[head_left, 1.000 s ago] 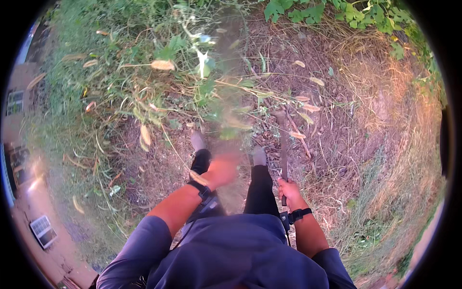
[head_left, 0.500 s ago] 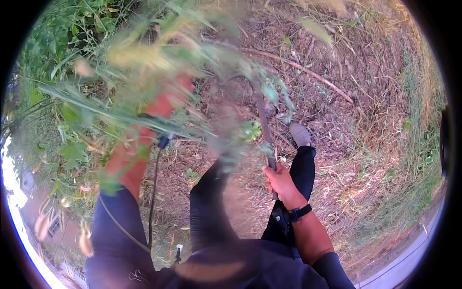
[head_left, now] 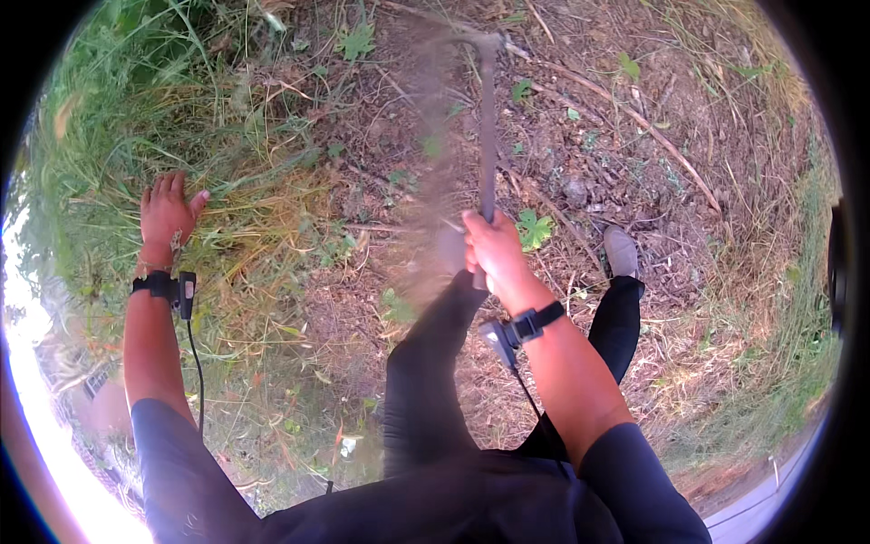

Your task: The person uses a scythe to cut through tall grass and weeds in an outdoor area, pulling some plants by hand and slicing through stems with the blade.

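My right hand [head_left: 494,249] is wrapped round the lower end of the long brown handle of a sickle [head_left: 488,136]. The handle points away from me, and its far end bends to the left into a curved part that is smeared by motion. At the left, my left hand [head_left: 170,213] is held out palm down over the grass [head_left: 245,195], fingers apart, with nothing in it. Whether its fingertips touch the stems I cannot tell.
Tall green weeds [head_left: 118,118] grow thick at the far left. A long stick [head_left: 648,131] lies across the littered soil at the far right. My right shoe [head_left: 622,251] stands on the ground. Dry grass [head_left: 761,299] covers the right side.
My left hand has come out from behind a blurred bunch of grass, which is gone from the foreground, and is now open farther left. My right hand has moved up and left with the sickle.
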Action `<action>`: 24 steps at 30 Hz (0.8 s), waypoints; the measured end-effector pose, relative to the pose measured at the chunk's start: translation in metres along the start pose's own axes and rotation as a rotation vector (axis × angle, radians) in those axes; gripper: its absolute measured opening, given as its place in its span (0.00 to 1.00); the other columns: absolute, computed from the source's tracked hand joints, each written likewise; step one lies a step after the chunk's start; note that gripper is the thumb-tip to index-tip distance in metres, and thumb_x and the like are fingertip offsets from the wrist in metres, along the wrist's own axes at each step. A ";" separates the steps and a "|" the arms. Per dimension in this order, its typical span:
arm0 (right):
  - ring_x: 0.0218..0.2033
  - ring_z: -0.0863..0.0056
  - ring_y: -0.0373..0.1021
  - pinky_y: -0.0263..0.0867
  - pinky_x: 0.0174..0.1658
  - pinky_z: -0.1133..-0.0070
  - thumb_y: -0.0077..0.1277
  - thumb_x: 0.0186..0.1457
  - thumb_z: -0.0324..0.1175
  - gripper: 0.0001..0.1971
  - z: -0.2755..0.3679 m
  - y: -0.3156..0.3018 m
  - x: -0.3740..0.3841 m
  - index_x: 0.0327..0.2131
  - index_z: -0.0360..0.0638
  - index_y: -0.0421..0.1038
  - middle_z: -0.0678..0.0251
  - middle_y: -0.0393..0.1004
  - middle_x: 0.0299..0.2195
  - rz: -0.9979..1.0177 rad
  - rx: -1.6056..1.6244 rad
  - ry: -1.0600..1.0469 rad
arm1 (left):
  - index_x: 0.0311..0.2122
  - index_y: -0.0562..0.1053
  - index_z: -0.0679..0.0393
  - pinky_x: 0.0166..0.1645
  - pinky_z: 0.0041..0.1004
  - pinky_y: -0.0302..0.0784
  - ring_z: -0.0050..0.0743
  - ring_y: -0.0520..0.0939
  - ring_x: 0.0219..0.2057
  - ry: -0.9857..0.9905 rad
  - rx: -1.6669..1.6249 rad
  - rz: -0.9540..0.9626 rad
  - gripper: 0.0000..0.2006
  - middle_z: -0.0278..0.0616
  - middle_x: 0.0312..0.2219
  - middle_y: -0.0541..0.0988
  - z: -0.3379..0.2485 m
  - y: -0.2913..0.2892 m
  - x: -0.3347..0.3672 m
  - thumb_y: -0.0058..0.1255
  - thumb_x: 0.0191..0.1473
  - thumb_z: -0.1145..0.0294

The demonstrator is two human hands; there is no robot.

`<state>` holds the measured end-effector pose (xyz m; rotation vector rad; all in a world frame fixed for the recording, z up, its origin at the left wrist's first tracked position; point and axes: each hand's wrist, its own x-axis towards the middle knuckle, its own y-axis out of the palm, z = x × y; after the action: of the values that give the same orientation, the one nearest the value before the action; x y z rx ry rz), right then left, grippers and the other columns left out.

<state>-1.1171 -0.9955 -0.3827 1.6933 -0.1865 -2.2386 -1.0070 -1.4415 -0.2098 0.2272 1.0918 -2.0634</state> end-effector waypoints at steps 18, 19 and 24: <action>0.28 0.51 0.73 0.67 0.32 0.60 0.49 0.57 0.38 0.14 -0.084 0.174 -0.010 0.39 0.37 0.63 0.51 0.73 0.26 0.465 -1.175 -0.270 | 0.64 0.54 0.59 0.66 0.48 0.51 0.54 0.62 0.61 0.191 -0.052 -0.209 0.55 0.53 0.58 0.64 -0.002 0.026 -0.043 0.67 0.32 0.46; 0.28 0.52 0.73 0.66 0.32 0.60 0.49 0.57 0.37 0.14 -0.079 0.170 -0.013 0.39 0.37 0.63 0.51 0.73 0.26 0.454 -1.201 -0.252 | 0.65 0.53 0.59 0.65 0.48 0.52 0.53 0.63 0.60 0.170 -0.038 -0.195 0.56 0.53 0.56 0.65 0.003 0.026 -0.030 0.66 0.32 0.44; 0.28 0.52 0.74 0.69 0.33 0.61 0.50 0.56 0.35 0.13 -0.066 0.156 -0.016 0.39 0.37 0.63 0.52 0.75 0.26 0.429 -1.303 -0.272 | 0.66 0.49 0.60 0.59 0.47 0.61 0.50 0.77 0.45 -0.058 -0.059 -0.005 0.58 0.55 0.39 0.77 0.035 0.075 0.016 0.63 0.35 0.39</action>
<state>-1.0223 -1.1304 -0.3406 0.5617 0.6490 -1.5635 -0.9585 -1.5018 -0.2428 0.1344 1.1175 -2.0261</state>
